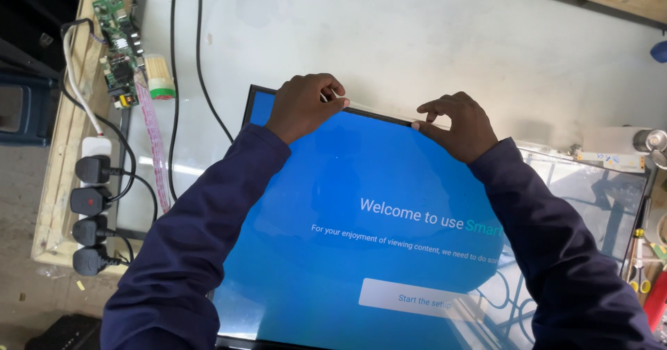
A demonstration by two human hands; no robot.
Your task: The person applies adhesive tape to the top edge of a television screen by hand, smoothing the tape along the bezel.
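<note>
Nearest, two dark blue sleeves (208, 253) reach out over a lit screen (333, 253) lying flat on the white table (431, 37); the screen glows blue w/ white text and a pale button near the bottom. At the screen's far edge the left hand (302, 107) is curled, thumb & fingers pinched on a thin pale strip (379, 111) that runs along the top border. The right hand (458, 126) sits just beside, fingers bent, fingertips pinching the same strip further along. Right of the screen lies a glass sheet (590, 190) showing reflections, w/ tools (649, 273) at its far right side. On the left, a power strip (94, 204) w/ four black plugs rests on the wooden table edge (59, 155). Farther up that side: a green circuit board (114, 37), a pink ribbon cable (154, 141) and a small tub of sticks (160, 77). Two black cables (174, 58) run across the tabletop toward the screen.
</note>
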